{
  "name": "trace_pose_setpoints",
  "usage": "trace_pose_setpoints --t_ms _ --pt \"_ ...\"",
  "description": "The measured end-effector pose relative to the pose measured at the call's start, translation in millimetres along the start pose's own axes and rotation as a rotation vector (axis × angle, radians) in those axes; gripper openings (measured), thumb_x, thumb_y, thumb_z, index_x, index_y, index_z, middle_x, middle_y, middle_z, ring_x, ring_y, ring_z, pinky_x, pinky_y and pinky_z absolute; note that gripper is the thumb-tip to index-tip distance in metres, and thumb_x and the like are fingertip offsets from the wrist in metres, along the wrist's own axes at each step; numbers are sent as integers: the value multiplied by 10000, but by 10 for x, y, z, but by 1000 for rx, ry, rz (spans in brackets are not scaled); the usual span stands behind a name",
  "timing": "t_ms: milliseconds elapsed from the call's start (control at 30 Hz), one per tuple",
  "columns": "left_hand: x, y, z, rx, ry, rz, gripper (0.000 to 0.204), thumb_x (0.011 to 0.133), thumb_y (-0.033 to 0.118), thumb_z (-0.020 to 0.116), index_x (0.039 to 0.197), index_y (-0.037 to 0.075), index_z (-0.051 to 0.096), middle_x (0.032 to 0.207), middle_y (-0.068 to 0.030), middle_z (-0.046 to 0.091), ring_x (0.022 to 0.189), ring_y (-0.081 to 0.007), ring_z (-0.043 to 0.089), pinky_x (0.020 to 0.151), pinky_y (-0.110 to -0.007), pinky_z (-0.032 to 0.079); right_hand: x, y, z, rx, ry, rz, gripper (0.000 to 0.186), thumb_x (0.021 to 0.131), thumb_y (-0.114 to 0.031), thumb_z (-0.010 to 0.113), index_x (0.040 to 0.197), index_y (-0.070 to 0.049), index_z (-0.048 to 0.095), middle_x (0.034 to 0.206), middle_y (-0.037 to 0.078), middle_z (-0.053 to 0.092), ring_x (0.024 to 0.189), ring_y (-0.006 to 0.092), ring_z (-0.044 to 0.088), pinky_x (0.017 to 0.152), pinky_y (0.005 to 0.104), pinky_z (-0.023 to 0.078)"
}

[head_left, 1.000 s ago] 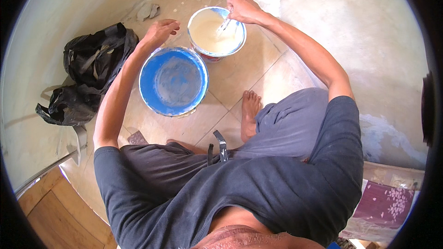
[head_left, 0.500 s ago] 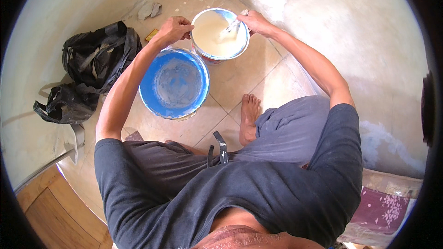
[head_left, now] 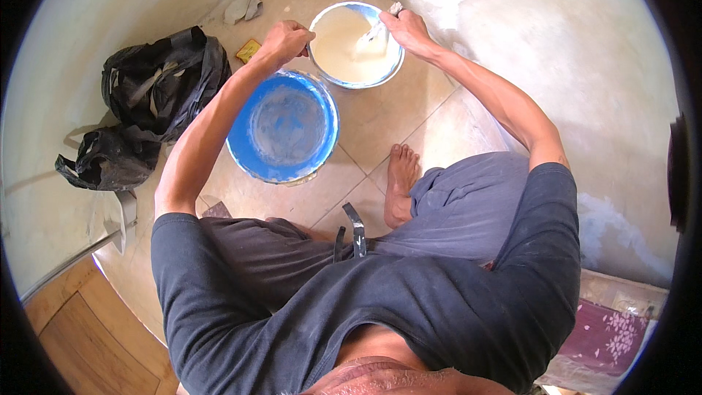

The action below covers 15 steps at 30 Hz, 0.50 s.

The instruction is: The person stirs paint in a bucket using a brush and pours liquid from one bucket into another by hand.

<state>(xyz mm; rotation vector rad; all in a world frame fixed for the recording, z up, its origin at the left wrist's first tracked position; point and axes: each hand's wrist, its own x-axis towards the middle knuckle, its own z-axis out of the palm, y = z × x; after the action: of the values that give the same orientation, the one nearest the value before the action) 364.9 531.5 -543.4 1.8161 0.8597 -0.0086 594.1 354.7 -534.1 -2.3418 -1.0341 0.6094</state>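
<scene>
A round bucket (head_left: 347,55) of cream-coloured paint or similar thick liquid stands on the tiled floor in front of me. My left hand (head_left: 287,40) is closed at the left side of its rim, with the fingertips curled in. Across from it, my right hand (head_left: 409,31) grips the right side of the rim. A whitish, smeared tool (head_left: 373,34) leans inside the bucket at that side, its upper end beside my right fingers; its kind is hard to make out. Nearer to me and to the left sits a blue tub (head_left: 285,128), its inside streaked with pale residue.
Black plastic bags (head_left: 164,88) lie left against the wall. A yellow packet (head_left: 248,50) and a grey crumpled scrap (head_left: 243,9) are on the floor farther back. My bare foot (head_left: 401,179) rests right of the blue tub. A wooden panel (head_left: 99,329) stands lower left.
The whole view has shifted slightly. The paint bucket's outer side, visible below its rim before, is now mostly out of sight. Both hands keep their places at the rim.
</scene>
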Motion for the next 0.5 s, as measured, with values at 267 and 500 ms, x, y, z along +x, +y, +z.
trace_pose_setpoints --t_ms 267,500 --pt "-16 80 -89 -178 96 126 297 847 158 693 1033 -73 673 859 -141 713 777 -184 689 711 -293 551 6 -348 -304 -63 182 -125 500 857 -473 583 914 13 688 808 169 709 776 298 697 748 409 543" --pt "-443 244 -408 -294 28 267 351 837 50 715 1141 -63 583 1015 -149 659 896 -217 672 874 -331 571 -14 -811 -595 -111 266 -341 443 871 -435 629 915 1 693 758 146 702 670 252 689 671 368 546"
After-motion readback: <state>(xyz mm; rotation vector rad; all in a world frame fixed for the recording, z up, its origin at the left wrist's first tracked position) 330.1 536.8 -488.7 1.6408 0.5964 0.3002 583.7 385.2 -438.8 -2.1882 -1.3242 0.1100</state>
